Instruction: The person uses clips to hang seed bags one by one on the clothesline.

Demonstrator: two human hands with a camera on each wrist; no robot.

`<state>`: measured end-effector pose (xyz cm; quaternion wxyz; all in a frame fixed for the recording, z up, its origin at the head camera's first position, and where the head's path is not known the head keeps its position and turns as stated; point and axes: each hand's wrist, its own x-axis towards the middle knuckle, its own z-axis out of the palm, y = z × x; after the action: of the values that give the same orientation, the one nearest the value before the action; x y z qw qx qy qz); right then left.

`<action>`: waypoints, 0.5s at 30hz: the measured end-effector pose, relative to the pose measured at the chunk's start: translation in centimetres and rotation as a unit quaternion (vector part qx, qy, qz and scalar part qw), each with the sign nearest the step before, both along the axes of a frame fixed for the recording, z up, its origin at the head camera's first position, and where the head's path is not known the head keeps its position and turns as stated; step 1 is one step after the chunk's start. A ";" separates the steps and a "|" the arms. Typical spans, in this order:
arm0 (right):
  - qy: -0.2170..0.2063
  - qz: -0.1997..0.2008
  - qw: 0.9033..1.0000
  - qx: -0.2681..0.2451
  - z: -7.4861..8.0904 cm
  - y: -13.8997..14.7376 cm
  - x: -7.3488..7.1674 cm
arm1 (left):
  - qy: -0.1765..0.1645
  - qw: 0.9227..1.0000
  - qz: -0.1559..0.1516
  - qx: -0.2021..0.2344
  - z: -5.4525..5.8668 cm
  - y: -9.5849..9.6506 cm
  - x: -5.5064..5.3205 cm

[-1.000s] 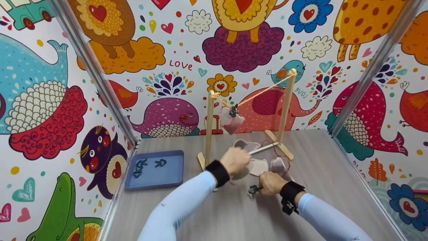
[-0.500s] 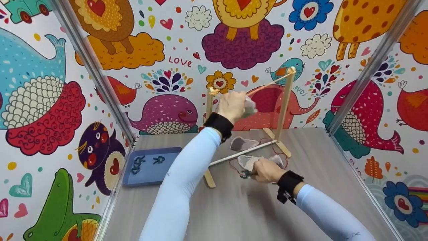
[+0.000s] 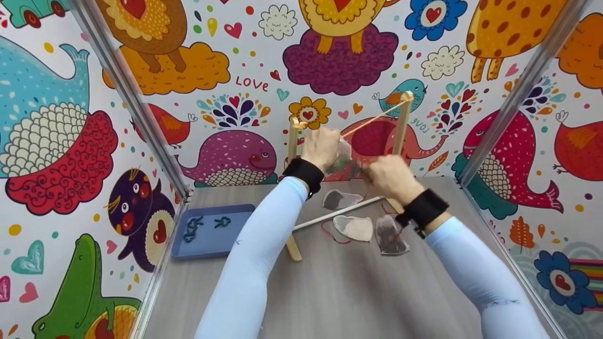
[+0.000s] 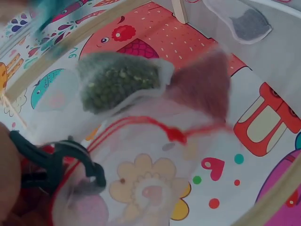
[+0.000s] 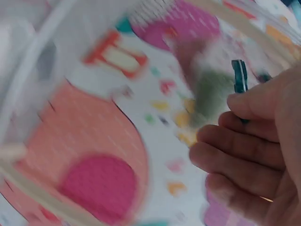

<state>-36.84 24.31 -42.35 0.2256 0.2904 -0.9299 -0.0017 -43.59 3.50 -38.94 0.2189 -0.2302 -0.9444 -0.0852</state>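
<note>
My left hand (image 3: 320, 148) is raised at the cord (image 3: 377, 117) strung between two wooden posts, gripping the top of a sheer drawstring pouch of green beans (image 4: 120, 82). Behind it hangs a pouch with reddish contents (image 4: 202, 87), blurred. A dark green clip (image 4: 56, 165) shows close by the left fingers, beside a red drawstring. My right hand (image 3: 393, 176) is up to the right of the bean pouch. Between thumb and forefinger it pinches another small green clip (image 5: 240, 77), its other fingers loosely bent.
A blue tray (image 3: 212, 247) with several green clips lies at left. On the table are a pouch with dark grey contents (image 3: 339, 199), a pale-filled pouch (image 3: 355, 228) and a brown-filled pouch (image 3: 392, 238). A white rod (image 3: 330, 215) joins the stand's feet.
My left hand has lifted the bean pouch from the table to the cord. My right hand has risen from beside the pouches on the table with a clip.
</note>
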 end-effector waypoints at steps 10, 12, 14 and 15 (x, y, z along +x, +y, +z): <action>0.049 -0.019 0.995 0.088 5.4 -1.4 -3.8 | 0.025 0.999 0.004 -0.039 -0.1 0.2 0.6; 0.043 -0.017 0.992 0.114 6.1 -1.9 -4.2 | 0.040 0.997 -0.015 -0.061 -0.2 0.2 0.7; 0.035 -0.010 0.990 0.140 6.9 -2.5 -4.6 | 0.051 0.995 -0.030 -0.080 -0.3 0.2 0.8; 0.030 -0.003 0.988 0.152 7.2 -2.8 -4.7 | 0.056 0.994 -0.033 -0.087 -0.3 0.1 0.9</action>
<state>-41.55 21.50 -35.18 0.2069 0.3181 -0.9125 -0.1527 -42.70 3.64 -39.27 0.2473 -0.2837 -0.9265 0.0031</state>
